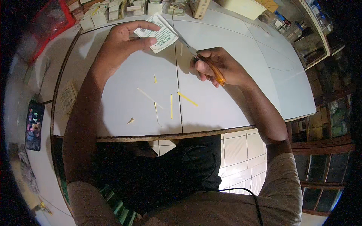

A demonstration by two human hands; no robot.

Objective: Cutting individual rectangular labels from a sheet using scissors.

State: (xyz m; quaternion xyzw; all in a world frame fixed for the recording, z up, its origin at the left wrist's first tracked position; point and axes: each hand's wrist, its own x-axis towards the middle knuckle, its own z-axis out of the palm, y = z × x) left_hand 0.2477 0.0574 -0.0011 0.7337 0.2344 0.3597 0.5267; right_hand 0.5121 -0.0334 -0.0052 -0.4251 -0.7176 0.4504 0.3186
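Observation:
My left hand (pixel 130 39) pinches a white printed paper label (pixel 166 37) with green lettering between thumb and fingers, above the far part of the white table. My right hand (pixel 222 66) grips a pair of scissors (pixel 215 70) with amber-brown handles. Their metal blades point up and left and lie along the label's right edge. Whether the blades are parted I cannot make out. Several thin yellow and white paper strips (pixel 187 98) and small scraps are scattered on the table (pixel 211 116) between my forearms.
Stacks of cut labels (pixel 98 17) line the far edge of the table. A perforated cream holder (pixel 199 8) stands there too. More labels (pixel 68 98) lie beside my left forearm. A phone (pixel 35 125) rests at the far left, below a red-framed basket (pixel 52 28). Shelves (pixel 320 150) stand at right.

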